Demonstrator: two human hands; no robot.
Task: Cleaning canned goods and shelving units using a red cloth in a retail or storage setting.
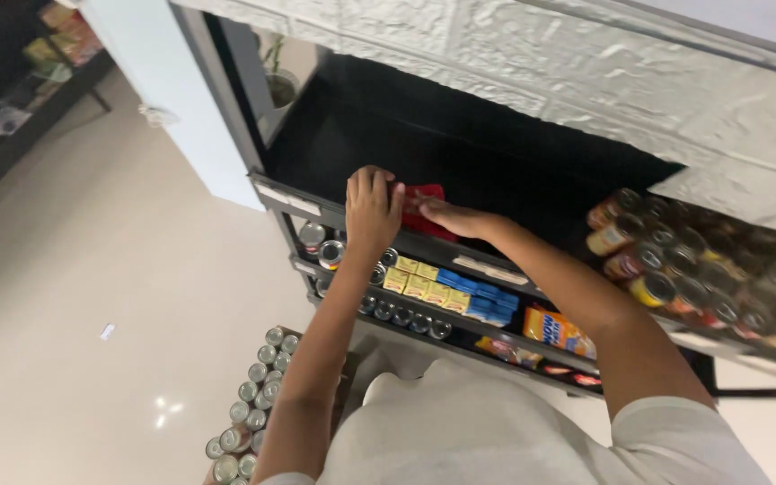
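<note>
Hands meet at a red packet (424, 205) on the top shelf (316, 203) of a dark store rack, seen from a head cam tilted steeply down. Packet lies flat just behind the shelf's front lip, straight ahead of the person, w/ its long axis roughly along the shelf edge. Left hand (372, 208) sits at the packet's left end, fingers together and curled over it, palm down, forearm rising near-straight from the torso. Right hand (454, 218) comes in from the right, flat and low, fingertips touching the packet's right side; that arm is bent and crosses over the lower shelves. Both hands are on the packet; whether either truly grips it can't be told. Below: yellow and blue boxes (446, 289), rows of cans (406, 314). More cans (253, 395) stand in a tray at floor level, left of the person.
</note>
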